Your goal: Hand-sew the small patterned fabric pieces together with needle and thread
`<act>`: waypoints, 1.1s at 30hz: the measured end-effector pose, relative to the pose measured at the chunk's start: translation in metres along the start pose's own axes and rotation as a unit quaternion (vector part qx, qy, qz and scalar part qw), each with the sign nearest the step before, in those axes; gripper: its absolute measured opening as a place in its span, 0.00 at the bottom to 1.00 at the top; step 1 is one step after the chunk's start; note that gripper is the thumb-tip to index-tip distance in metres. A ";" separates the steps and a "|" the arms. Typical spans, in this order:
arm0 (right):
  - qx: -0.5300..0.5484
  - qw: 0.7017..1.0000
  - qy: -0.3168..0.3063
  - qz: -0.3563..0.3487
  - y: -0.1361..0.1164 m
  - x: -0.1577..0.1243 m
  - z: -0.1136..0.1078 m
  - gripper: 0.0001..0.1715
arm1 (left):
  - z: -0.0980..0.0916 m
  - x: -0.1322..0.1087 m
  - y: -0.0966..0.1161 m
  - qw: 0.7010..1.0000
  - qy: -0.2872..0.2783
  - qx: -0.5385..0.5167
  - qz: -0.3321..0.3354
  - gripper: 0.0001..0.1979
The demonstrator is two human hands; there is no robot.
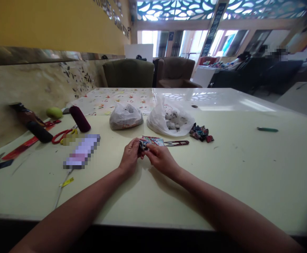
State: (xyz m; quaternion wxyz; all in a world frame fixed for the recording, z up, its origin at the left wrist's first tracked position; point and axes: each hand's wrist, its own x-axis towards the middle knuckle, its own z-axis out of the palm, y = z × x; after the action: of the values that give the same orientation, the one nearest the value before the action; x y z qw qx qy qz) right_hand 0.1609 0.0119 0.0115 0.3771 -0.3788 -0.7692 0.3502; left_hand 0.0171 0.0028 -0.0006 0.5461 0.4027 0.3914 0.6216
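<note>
Both of my hands meet over the middle of the table, closed on one small dark-and-white piece of patterned fabric point(143, 145). My left hand point(129, 157) grips its left side with the thumb on top. From the right, my right hand point(161, 156) pinches it at the fingertips; the fingers cover much of the piece. Just behind lies a flat, multicoloured patterned item point(156, 141). Beside it are thread snips point(180, 143) with dark red handles. Several small folded patterned fabric pieces point(202, 133) form a heap farther right.
Behind my hands stand two plastic bags; the right bag point(156, 117) holds white speckled balls point(172, 117), the left bag point(125, 121) is bunched. Leftward are a phone point(82, 151) with cable, red-handled scissors point(60, 136), a maroon thread cone point(79, 118) and green fruit point(54, 112). A green stick-like tool point(267, 129) lies right.
</note>
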 end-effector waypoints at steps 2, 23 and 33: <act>-0.052 0.998 -0.021 -0.019 0.001 0.000 0.000 0.11 | 0.000 -0.002 0.001 0.999 -0.027 0.033 0.005 0.19; 0.039 0.999 0.021 -0.002 0.013 0.006 -0.003 0.12 | 0.001 0.004 -0.005 0.987 -0.022 -0.126 -0.100 0.08; -0.059 0.998 -0.014 -0.020 0.012 0.005 -0.005 0.07 | 0.005 0.002 -0.005 0.976 -0.015 -0.179 -0.127 0.08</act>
State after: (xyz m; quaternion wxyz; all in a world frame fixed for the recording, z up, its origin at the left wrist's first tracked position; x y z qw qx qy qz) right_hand 0.1668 0.0228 0.0055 0.3505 -0.3799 -0.8013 0.3014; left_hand 0.0232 0.0057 -0.0032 0.6893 0.2551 0.3136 0.6013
